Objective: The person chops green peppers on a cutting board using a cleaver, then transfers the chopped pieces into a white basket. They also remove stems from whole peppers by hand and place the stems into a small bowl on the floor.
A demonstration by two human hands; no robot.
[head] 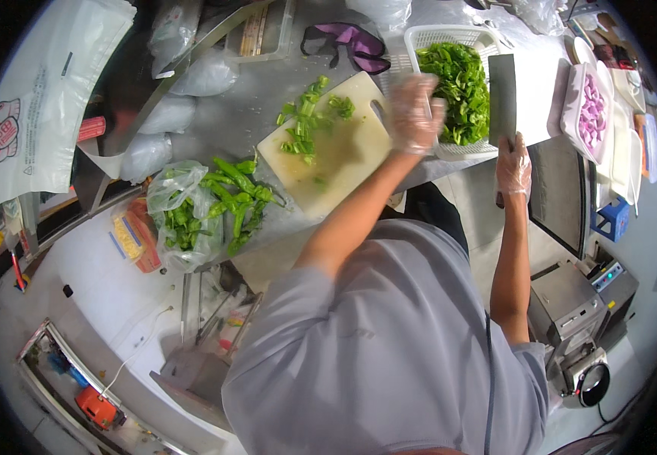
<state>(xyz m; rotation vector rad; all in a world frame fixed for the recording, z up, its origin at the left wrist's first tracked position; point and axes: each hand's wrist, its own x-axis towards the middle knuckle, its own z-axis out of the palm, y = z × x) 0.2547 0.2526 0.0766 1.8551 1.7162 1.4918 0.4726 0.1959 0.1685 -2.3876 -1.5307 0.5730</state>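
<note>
My right hand [515,168], in a clear plastic glove, grips a cleaver [502,99] by its handle. Its broad blade points away from me, beside the right wall of a white plastic basket [448,30]. Cut green peppers [456,94] fill much of that basket. Also gloved, my left hand [416,116] is blurred at the basket's left edge; whether it touches the rim or holds anything is unclear. A pale cutting board [357,170] lies to its left, with chopped green pieces [304,128] on and just past its far left edge.
Whole green peppers [237,185] spill from a clear plastic bag [183,182] left of the board. A purple and black cloth item [351,42] lies behind it. At right stands a white tray of purple-white chopped pieces [593,111]. Steel equipment [570,298] stands lower right.
</note>
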